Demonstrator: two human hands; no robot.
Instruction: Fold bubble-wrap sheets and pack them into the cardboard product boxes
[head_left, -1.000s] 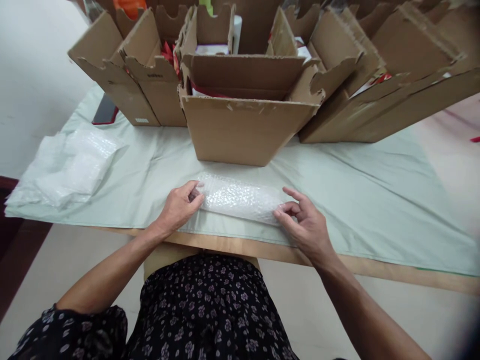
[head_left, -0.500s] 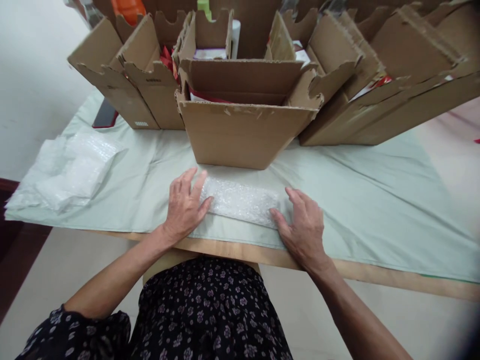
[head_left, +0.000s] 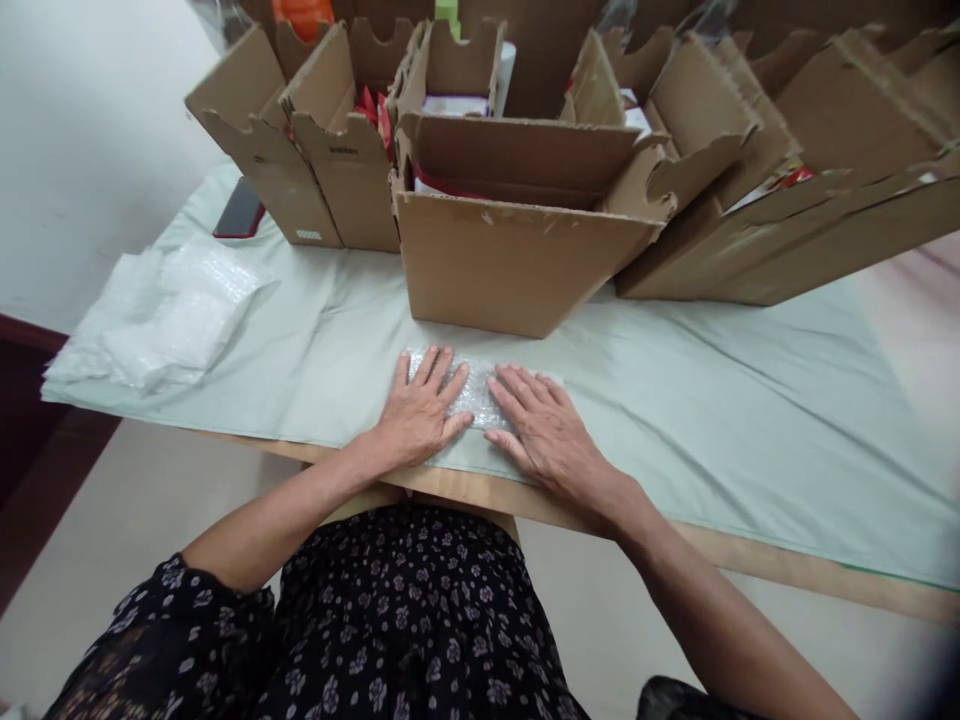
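A strip of clear bubble wrap (head_left: 478,395) lies flat near the table's front edge, its two ends mostly covered by my hands. My left hand (head_left: 422,410) rests palm down on its left part, fingers spread. On the right part lies my right hand (head_left: 544,425), also flat, with the thumb held apart from the fingers. A short stretch of the wrap shows between the two thumbs. Whether anything is inside the wrap cannot be made out.
Just beyond my hands stands an open cardboard box (head_left: 517,265), with several more boxes behind and to both sides. A pile of bubble wrap (head_left: 169,315) lies at the left. Near the wall is a dark phone-like object (head_left: 239,209). A pale green cloth (head_left: 720,400) covers the table.
Both hands have moved inward from the ends of the bubble wrap and now lie flat on top of it. The whole view has shifted slightly.
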